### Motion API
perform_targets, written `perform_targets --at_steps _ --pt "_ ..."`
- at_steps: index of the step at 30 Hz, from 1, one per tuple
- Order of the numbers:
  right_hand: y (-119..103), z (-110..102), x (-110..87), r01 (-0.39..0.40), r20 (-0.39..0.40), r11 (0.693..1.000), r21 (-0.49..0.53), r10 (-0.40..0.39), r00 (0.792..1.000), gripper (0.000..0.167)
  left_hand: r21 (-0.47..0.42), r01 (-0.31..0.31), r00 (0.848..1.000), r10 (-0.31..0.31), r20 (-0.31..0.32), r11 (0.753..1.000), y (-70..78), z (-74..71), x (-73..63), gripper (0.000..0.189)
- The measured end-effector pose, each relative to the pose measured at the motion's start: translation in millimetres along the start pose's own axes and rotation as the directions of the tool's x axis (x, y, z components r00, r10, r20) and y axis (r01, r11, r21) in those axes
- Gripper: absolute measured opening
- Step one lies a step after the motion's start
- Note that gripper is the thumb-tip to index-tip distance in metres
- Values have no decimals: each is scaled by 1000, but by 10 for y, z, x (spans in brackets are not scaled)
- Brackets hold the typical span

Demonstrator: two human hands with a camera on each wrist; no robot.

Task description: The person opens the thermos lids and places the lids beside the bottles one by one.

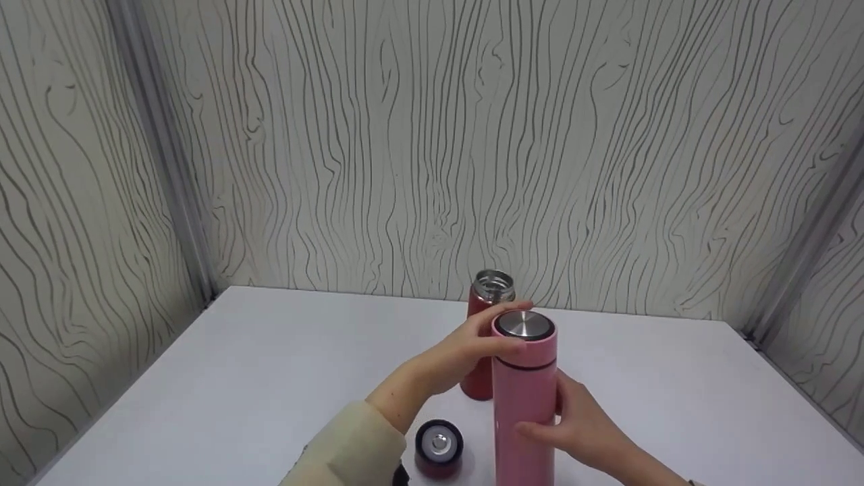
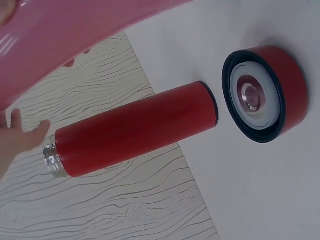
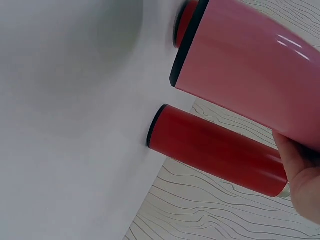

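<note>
A tall pink thermos (image 1: 524, 412) with a steel-topped lid (image 1: 526, 325) stands upright between both hands, lid on. My left hand (image 1: 466, 347) holds the lid, thumb at the near side and fingers reaching behind. My right hand (image 1: 580, 422) grips the body lower down from the right, its thumb across the front. The head view cuts off the thermos base; in the right wrist view its dark bottom edge (image 3: 186, 47) shows, seemingly above the tabletop. Behind it stands a red thermos (image 2: 135, 130), its steel mouth (image 1: 494, 280) uncovered. The red thermos's cap (image 2: 292, 90) lies inside-up on the table.
The white table (image 1: 304, 364) carries both the red thermos and its cap, with the cap nearer me and left of the pink thermos. Wood-grain-patterned panels (image 1: 405, 155) rise behind the table and at its sides, joined by metal corner posts (image 1: 162, 148).
</note>
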State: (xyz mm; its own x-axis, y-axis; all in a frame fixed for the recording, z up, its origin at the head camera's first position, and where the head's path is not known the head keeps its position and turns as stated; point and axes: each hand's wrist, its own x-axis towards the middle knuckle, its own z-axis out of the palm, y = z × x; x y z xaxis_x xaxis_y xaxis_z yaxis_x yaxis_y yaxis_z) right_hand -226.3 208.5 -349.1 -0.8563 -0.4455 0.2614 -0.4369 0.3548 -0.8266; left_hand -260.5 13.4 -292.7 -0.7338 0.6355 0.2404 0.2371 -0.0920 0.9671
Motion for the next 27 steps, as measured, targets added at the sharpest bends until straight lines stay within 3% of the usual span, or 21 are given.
perform_targets --at_steps 2,4,9,13,15,18,21,24,27 --pt "-5 5 -10 -24 10 999 24 24 1000 57 -24 -2 999 3 40 1000 -7 -32 -7 59" --pt "-9 13 -16 -39 23 998 46 38 999 57 -28 -8 999 9 38 1000 -9 -39 1 57" --pt "-22 26 -3 -45 21 998 53 43 999 58 26 -23 997 25 -70 999 -5 0 36 50" --pt "-21 27 7 -41 3 999 27 41 999 57 83 1 985 14 -174 997 8 68 48 49" --pt "-20 20 11 -38 -4 999 8 38 999 57 101 15 981 5 -194 995 17 97 54 52" --pt "-21 4 17 -41 -19 999 -18 41 999 57 96 26 987 -10 -163 995 22 94 54 56" --pt "-38 -11 18 -81 -22 997 -19 80 997 60 53 7 998 -4 -61 999 14 23 40 60" --pt "-46 -14 20 -81 -22 997 -4 81 996 61 14 -8 1000 8 5 1000 3 -40 27 61" --pt "-36 7 24 -66 -31 998 7 66 997 60 43 -2 999 5 -52 999 -3 -37 37 57"
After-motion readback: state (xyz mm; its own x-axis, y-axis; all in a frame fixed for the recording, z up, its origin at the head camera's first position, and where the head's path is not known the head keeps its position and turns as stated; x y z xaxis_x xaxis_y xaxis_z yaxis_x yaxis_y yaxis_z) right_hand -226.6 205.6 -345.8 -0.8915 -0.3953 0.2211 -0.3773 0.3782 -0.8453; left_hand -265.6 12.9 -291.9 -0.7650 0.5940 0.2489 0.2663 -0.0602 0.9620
